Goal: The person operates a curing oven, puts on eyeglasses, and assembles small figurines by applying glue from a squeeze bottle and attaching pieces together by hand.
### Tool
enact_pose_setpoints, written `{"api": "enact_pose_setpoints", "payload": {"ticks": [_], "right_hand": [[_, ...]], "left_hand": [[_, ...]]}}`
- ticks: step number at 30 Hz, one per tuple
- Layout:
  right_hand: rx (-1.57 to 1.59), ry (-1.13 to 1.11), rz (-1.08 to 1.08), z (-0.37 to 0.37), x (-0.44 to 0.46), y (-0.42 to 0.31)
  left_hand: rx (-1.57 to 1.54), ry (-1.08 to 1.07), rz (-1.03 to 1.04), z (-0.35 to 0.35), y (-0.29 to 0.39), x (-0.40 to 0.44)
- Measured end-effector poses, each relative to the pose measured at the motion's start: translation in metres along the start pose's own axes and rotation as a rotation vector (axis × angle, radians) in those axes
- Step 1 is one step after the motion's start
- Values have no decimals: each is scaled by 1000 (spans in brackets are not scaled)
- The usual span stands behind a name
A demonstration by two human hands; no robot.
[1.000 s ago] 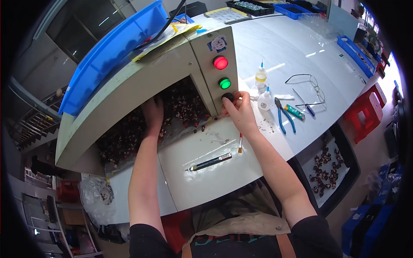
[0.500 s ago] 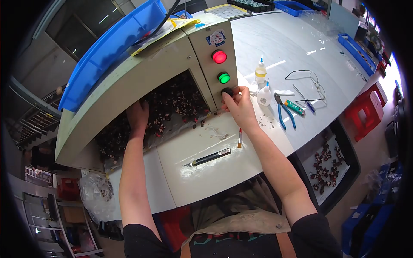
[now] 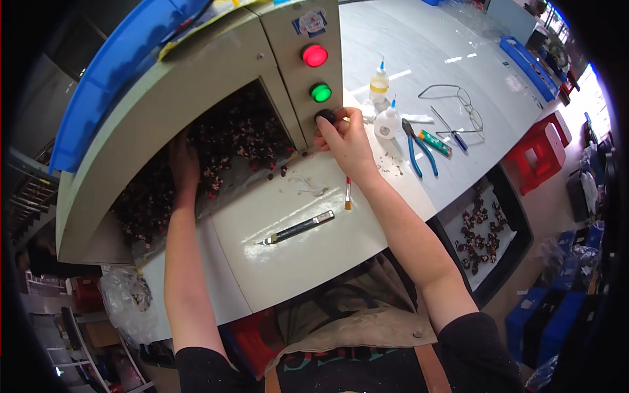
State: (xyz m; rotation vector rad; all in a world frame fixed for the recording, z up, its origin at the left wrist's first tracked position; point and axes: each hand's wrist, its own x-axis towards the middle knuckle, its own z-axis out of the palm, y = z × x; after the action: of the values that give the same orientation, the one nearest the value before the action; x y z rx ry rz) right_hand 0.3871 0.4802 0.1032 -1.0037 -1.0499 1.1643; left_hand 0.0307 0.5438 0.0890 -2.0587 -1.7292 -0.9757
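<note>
We seem to adjust the black knob [image 3: 324, 117], our right hand [image 3: 350, 145] pinching it, our left hand [image 3: 184, 165] unclear among dark pieces [image 3: 244, 134]; turning needs steady fingers.

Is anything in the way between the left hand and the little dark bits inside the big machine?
Nothing I can see. The left hand goes in through the open front of the machine, right among the dark bits. It's too shadowy to tell what its fingertips touch.
</note>
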Motion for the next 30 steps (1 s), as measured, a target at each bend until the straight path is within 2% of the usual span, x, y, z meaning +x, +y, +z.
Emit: {"api": "enact_pose_setpoints", "payload": {"ticks": [4,20,22,24,27,30], "right_hand": [[-13,15,-30,-2,2,10],[-13,10,-32,1,0,0],[-87,15,-9,-2,0,1],[-180,65,-172,-2,10,27],[-160,73,-117,-8,1,13],[-163,71,-130,-8,-1,6]], "left_hand": [[40,-31,76,1,-7,3],[86,-85,72,7,-28,2],[110,-109,75,11,-39,2],[137,-146,88,28,-82,6],[103,-207,166,16,-58,12],[179,-219,181,17,-85,19]]}}
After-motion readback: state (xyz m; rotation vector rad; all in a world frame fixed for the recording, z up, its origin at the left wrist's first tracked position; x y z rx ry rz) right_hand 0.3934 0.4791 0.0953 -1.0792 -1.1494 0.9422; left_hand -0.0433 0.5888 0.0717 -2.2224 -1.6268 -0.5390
